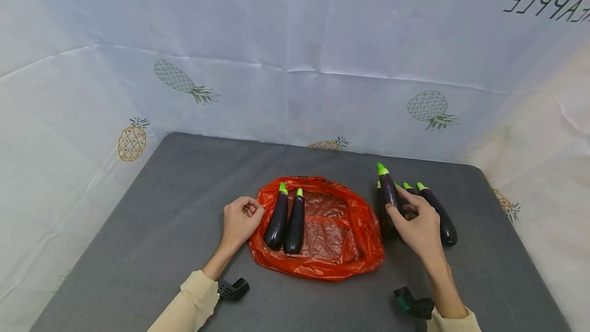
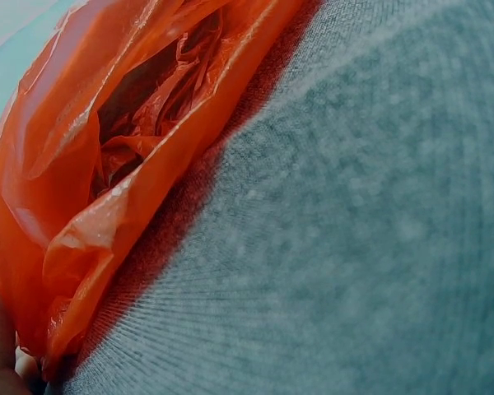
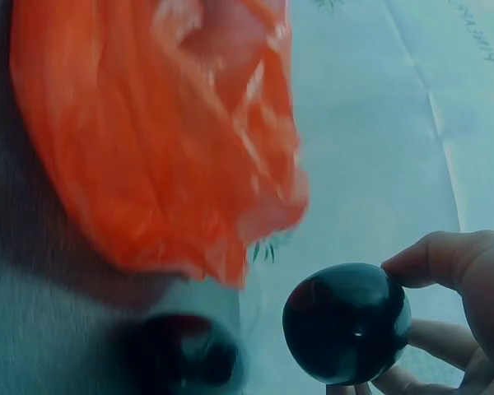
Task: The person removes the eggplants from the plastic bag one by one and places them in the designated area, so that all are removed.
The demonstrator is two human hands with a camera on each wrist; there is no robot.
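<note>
Sleeves (image 1: 190, 300), left grip (image 1: 240, 220) pinching edge of red bag (image 1: 318, 269), right grip (image 1: 418, 222) grasping eggplant (image 1: 388, 188) beside opposite edge, wide tabletop (image 1: 161, 229) leftward

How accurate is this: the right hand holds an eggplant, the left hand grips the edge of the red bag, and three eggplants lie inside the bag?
The count is off: the head view shows two eggplants inside the red bag, not three. The right hand does hold an eggplant, and the left hand grips the bag's edge.
</note>
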